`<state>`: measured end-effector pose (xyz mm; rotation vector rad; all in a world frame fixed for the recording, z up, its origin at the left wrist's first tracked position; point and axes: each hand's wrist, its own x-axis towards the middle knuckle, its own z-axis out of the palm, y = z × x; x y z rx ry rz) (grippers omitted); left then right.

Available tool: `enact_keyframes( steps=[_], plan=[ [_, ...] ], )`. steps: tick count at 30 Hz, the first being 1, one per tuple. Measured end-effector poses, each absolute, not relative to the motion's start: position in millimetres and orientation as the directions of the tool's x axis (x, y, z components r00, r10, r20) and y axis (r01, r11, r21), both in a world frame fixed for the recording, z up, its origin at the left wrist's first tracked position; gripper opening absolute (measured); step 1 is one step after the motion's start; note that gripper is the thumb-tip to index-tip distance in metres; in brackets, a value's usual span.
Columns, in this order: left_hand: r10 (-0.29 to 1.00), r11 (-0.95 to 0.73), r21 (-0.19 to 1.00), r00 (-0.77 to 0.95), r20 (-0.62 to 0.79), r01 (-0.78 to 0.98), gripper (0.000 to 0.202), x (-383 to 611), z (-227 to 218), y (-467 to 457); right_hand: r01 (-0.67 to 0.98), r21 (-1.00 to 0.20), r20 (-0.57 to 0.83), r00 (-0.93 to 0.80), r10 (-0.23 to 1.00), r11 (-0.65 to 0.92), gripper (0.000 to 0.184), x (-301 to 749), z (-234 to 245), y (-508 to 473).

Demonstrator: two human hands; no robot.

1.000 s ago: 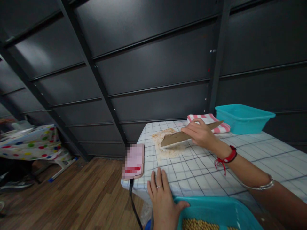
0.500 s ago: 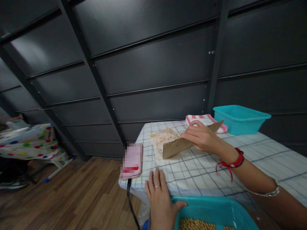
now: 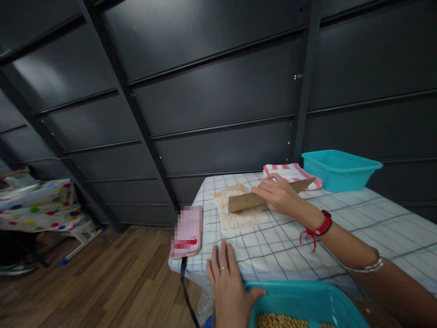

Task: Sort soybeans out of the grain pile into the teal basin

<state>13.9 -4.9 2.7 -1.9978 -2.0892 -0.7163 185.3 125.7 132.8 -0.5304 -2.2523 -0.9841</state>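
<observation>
My right hand (image 3: 278,193) grips the upper edge of a piece of cardboard (image 3: 244,202), which stands slanted on the checked tablecloth. Pale crumbly grains (image 3: 228,193) lie scattered behind the cardboard, and a thin layer of pale residue covers the cloth in front of it. My left hand (image 3: 229,287) lies with fingers spread across the table's near edge. Its thumb rests on the rim of a turquoise tub (image 3: 290,288) at the bottom of the view. Yellowish beans (image 3: 282,320) lie inside that tub.
Another turquoise tub (image 3: 341,173) stands at the table's back right beside a folded pink-striped towel (image 3: 290,172). A pink phone (image 3: 187,228) with a black strap sits at the left edge. Behind rises a dark metal wall (image 3: 221,100). A dotted-cloth table (image 3: 44,205) stands far left.
My right hand has moved the cardboard away from me and slightly left, across the pale grains, exposing residue-covered cloth in front. My left hand has stayed in place.
</observation>
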Motion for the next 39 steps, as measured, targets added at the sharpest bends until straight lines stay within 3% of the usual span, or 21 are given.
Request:
enact_keyframes(
  steps=[10,18,24,30,39],
  plan=[
    [0.895,-0.008,0.219,-0.091,0.436,0.976,0.098,13,4,-4,0.442,0.505,0.626,-0.779,0.039,0.742,0.029,189,150,100],
    [0.904,-0.005,0.224,-0.091,0.418,0.975,0.097,12,3,-3,0.525,0.557,0.628,-0.773,0.088,0.644,0.028,183,150,101],
    [0.892,-0.016,0.22,-0.085,0.444,0.975,0.098,11,2,-3,0.5,0.52,0.591,-0.796,0.13,0.692,0.03,183,149,90],
    [0.907,-0.018,0.255,-0.091,0.412,0.967,0.098,9,5,-4,0.464,0.506,0.616,-0.784,0.072,0.727,0.029,189,156,70],
    [0.883,-0.033,0.246,-0.088,0.462,0.969,0.094,6,4,-6,0.558,0.556,0.618,-0.773,0.142,0.616,0.032,177,145,87]
  ],
)
